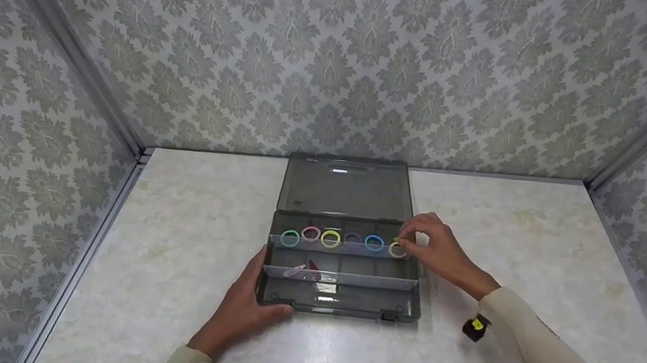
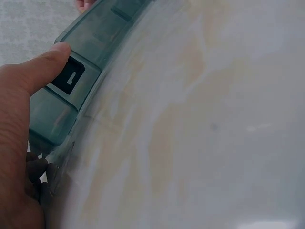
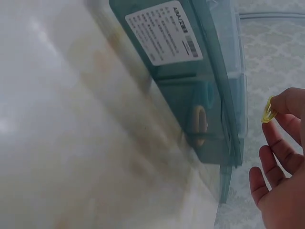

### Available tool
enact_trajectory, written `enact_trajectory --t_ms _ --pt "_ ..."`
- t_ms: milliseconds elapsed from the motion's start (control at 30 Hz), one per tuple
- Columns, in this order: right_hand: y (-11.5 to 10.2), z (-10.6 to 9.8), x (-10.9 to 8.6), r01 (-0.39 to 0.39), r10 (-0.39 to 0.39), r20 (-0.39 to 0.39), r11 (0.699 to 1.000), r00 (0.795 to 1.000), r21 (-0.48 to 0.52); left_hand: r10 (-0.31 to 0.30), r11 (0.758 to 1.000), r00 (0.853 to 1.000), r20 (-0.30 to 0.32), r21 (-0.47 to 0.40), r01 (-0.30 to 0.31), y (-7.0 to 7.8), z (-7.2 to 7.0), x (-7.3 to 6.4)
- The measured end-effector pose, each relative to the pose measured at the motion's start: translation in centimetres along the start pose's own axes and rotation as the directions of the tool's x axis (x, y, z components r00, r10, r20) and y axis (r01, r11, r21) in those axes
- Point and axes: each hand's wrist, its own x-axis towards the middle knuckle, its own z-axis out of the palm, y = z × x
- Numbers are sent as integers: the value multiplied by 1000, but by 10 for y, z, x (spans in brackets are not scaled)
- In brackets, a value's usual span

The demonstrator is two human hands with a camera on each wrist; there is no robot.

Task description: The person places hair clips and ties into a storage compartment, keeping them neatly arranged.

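A grey see-through organizer box [image 1: 337, 309] stands on the table, its lid [image 1: 348, 188] tipped back. My left hand [image 1: 242, 306] grips the box's front left corner, with the thumb on the front wall near a dark latch [image 2: 69, 75]. Over the back right compartment, my right hand [image 1: 437, 248] pinches a small yellow hair tie [image 3: 269, 110] between thumb and forefinger. Along the back row sit ring-shaped hair ties: green [image 1: 290, 238], pink [image 1: 311, 234], yellow [image 1: 330, 239], purple [image 1: 353, 240], blue [image 1: 374, 243] and cream [image 1: 396, 250], the last partly hidden by the right hand.
In the middle row lie a pale pink hair clip [image 1: 294, 270] and a dark red one [image 1: 314, 268]. Clear dividers [image 1: 373, 281] split the box into rows. A printed label [image 3: 164, 32] is on its side wall. Patterned walls [image 1: 339, 70] enclose the marbled table [image 1: 512, 233].
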Motion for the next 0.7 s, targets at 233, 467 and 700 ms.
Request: enact_trajectory --t_ms 233,467,700 --pt "-9 15 10 25 -26 62 1000 998 19 -3 1000 1000 4 -13 3 0 0 1" --pt "-14 29 16 54 -54 110 999 993 -1 -19 999 1000 -2 -29 19 0 0 1" --pt "-21 41 23 98 -98 145 995 984 11 -18 999 1000 0 -45 18 0 0 -1"
